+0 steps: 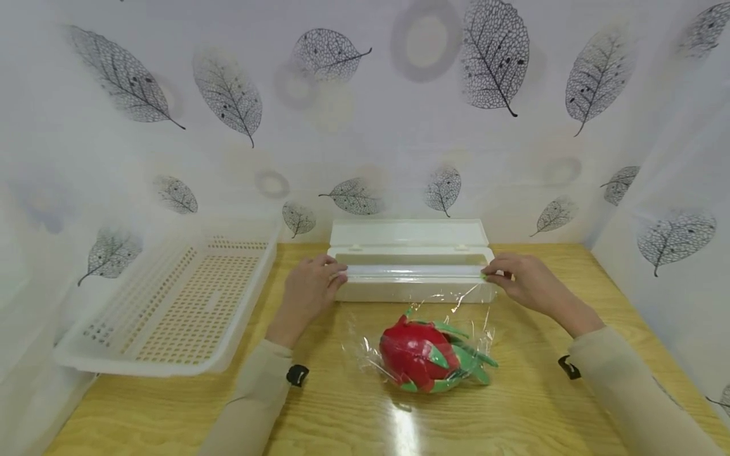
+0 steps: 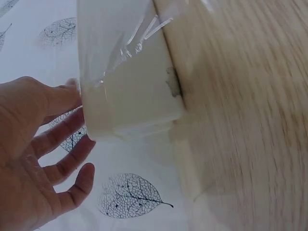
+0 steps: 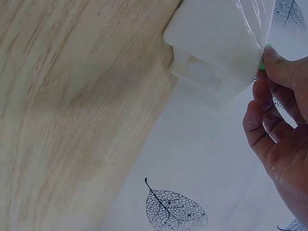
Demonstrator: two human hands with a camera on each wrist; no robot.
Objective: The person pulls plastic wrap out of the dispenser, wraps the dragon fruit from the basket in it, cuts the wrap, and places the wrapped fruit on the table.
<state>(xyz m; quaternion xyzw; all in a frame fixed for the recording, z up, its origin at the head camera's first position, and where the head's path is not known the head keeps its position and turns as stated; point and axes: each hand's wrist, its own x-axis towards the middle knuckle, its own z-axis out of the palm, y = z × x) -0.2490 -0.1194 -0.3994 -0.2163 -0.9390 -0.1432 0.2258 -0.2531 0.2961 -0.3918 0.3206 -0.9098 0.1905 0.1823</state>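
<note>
A white cling film dispenser box [image 1: 399, 291] stands at the back of the table with its lid [image 1: 407, 232] raised. My left hand [image 1: 310, 285] holds the box's left end between thumb and fingers; in the left wrist view the hand [image 2: 38, 149] is at the box corner [image 2: 130, 96]. At the other end my right hand [image 1: 527, 283] pinches a small green slide cutter [image 3: 262, 64], mostly hidden by the fingertips. Clear cling film [image 1: 481, 323] hangs from the box's front and lies over a red dragon fruit [image 1: 413, 351] with green scales.
A white perforated plastic basket [image 1: 225, 354] sits at the left of the wooden table [image 1: 342, 418]. Behind the box hangs a white leaf-print sheet [image 1: 376, 139], which also lines both sides.
</note>
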